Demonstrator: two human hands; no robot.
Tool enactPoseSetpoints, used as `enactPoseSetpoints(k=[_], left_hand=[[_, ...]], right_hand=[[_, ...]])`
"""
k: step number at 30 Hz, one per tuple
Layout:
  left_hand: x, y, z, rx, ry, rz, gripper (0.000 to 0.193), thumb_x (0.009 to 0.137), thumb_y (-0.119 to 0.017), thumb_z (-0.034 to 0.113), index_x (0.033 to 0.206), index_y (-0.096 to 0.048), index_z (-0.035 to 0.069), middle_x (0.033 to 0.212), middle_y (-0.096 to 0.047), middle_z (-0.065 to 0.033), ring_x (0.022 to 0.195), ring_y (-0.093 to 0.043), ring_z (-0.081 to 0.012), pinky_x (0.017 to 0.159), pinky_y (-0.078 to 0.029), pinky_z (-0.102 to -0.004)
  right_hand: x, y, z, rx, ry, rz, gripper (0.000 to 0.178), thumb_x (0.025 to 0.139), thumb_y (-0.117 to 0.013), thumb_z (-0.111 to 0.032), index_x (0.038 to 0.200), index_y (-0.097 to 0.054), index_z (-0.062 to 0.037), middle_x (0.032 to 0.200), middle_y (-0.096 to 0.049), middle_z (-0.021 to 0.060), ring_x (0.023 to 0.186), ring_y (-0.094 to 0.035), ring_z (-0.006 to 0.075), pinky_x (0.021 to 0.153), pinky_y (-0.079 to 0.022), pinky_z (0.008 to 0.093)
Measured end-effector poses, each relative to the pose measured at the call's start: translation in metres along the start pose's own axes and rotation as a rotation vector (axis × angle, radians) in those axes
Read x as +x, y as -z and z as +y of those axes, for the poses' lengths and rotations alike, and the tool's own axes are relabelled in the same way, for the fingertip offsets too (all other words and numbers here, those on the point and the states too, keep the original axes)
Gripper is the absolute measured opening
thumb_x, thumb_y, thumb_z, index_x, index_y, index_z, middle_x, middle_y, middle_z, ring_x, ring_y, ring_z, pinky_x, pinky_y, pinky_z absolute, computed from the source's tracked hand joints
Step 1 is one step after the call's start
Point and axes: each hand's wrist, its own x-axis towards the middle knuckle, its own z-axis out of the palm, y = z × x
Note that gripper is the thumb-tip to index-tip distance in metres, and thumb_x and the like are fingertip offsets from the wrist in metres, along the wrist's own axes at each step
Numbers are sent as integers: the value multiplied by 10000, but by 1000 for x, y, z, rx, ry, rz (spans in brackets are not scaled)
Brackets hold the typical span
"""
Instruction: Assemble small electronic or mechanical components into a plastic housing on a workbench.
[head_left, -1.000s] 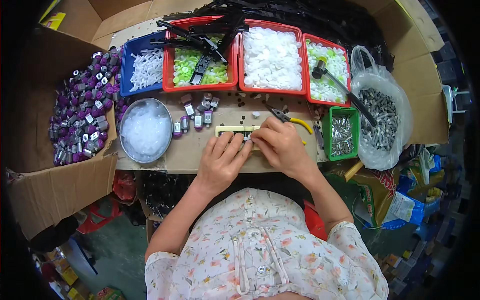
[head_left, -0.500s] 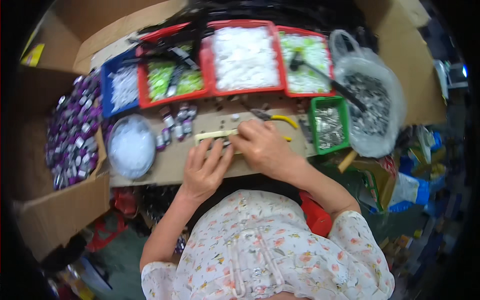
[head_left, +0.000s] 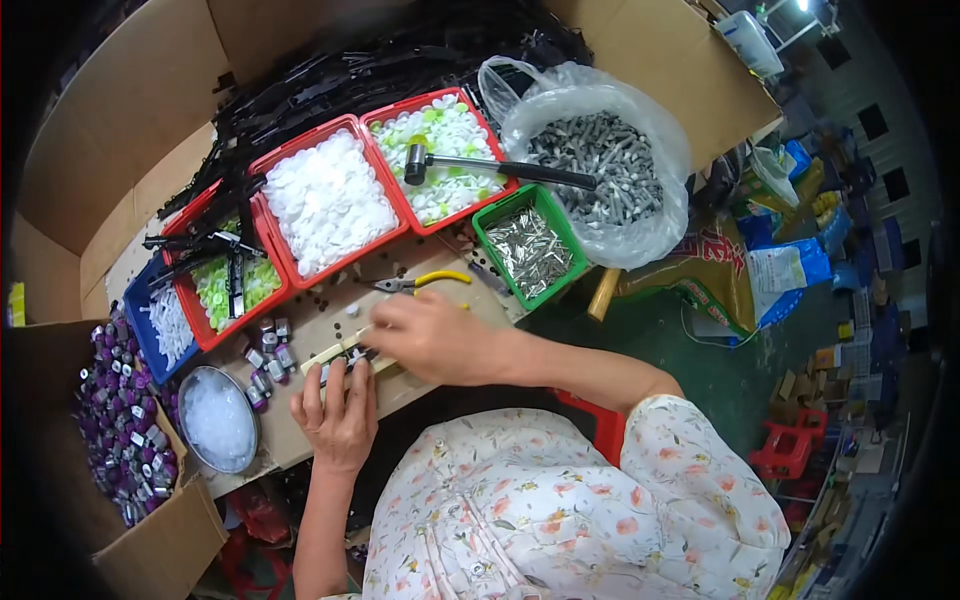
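My left hand (head_left: 338,415) curls its fingers over the near edge of a narrow cream-coloured strip-like holder (head_left: 322,358) on the table, gripping it. A small black and silver part (head_left: 355,353) lies in the holder by those fingertips. My right hand (head_left: 432,338) is over the holder's right end. Its fingers are pressed together, and whatever is in them is hidden. Pliers with yellow handles (head_left: 436,278) lie just beyond my right hand. Several small purple-and-silver pieces (head_left: 266,362) stand to the left of the holder.
Red bins (head_left: 402,222) hold white and green caps, with a hammer (head_left: 500,170) resting across one. A green bin (head_left: 576,262) of metal pins and a plastic bag (head_left: 670,190) of grey parts stand right. At left are a blue bin (head_left: 140,322), round bowl (head_left: 250,425) and cardboard box (head_left: 165,550).
The view has turned to the right, shifting the bench leftward and tilting it. My right hand has risen slightly off the holder's end; my left hand stays on it.
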Motion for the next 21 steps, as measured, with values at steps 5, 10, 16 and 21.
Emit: enactPoseSetpoints(k=[5, 10, 16, 21], left_hand=[[-11, 13, 0, 61, 78, -63, 270, 816, -763, 181, 1079, -718, 137, 1194, -617, -44, 1182, -519, -293, 914, -360, -428], [2, 8, 3, -195, 96, -50, 301, 796, -763, 195, 1067, -697, 83, 1211, -615, -98, 1166, -531, -335, 897, -398, -463], [18, 27, -1, -261, 144, -41, 293, 775, -775, 191, 1029, -690, 71, 1184, -602, -85, 1160, -519, -320, 869, -405, -454], [26, 49, -58, -186, 290, 48, 239, 763, -753, 126, 988, -696, 70, 1029, -630, -107, 1066, -547, -335, 861, -434, -460]], right_hand=[[-41, 89, 59, -67, -355, 289, 105, 796, -657, -1, 899, -672, 11, 891, -650, 160, 818, -642, 326, 712, -509, 389], [-142, 148, 141, -507, -616, 274, 144, 857, -616, -48, 979, -680, -3, 893, -619, 161, 804, -620, 313, 736, -482, 388], [-131, 154, 161, -547, -745, 49, 205, 830, -666, -10, 1033, -639, 8, 929, -532, 150, 807, -583, 333, 712, -461, 401], [-123, 151, 167, -668, -646, -8, 197, 798, -678, 4, 986, -622, 17, 935, -524, 152, 826, -575, 369, 712, -453, 429]])
